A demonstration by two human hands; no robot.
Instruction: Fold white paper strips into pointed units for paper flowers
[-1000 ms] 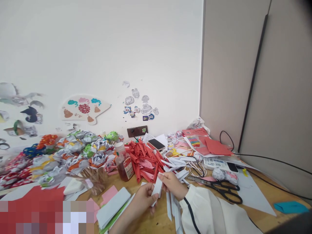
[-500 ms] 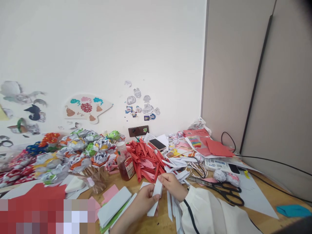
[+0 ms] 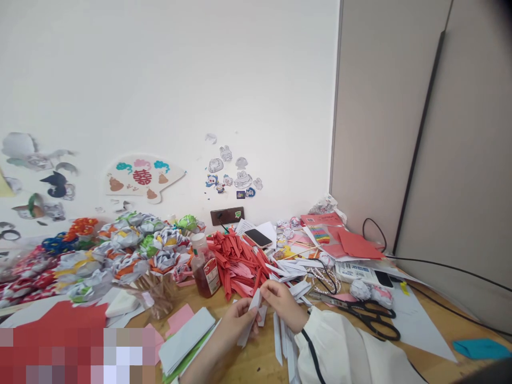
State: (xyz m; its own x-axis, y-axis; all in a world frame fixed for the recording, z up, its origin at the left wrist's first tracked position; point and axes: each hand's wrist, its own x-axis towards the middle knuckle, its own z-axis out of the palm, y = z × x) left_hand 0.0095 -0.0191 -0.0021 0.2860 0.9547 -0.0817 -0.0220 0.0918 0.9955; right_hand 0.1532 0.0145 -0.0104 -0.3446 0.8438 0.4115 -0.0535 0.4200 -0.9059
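View: head camera, looking forward and down at both hands over the desk.
Left hand (image 3: 239,318): narrow, holding the white paper strip (image 3: 255,304) between thumb and fingers.
Right hand (image 3: 282,304): pinched at the strip's upper end.
White strip: between the two hands, above the desk, angled and creased; its folding looks part-way, as a judgement, since its sections stand apart.
Done: a heap of narrow folded red papers (image 3: 236,261) lies beyond the hands; loose white strips (image 3: 284,338) lie beside and below the right hand, apparently creased already.
Left over: a stack of pale paper slips (image 3: 187,341), flat beside the left forearm, seems not yet worked.
Wooden desk (image 3: 248,370): crowded; a bottle of reddish-brown liquid (image 3: 208,280) stands beside the red heap, a smartphone (image 3: 258,238) lies behind it, and black-handled scissors (image 3: 352,305) rest near the right sleeve.
Far left: crumpled multicoloured paper bundles (image 3: 132,240) are piled against the wall.
Room: a white wall (image 3: 260,80) bears a fan-shaped decoration (image 3: 142,178) and small cartoon cutouts (image 3: 242,181); grey panels (image 3: 372,106) meet it at right.
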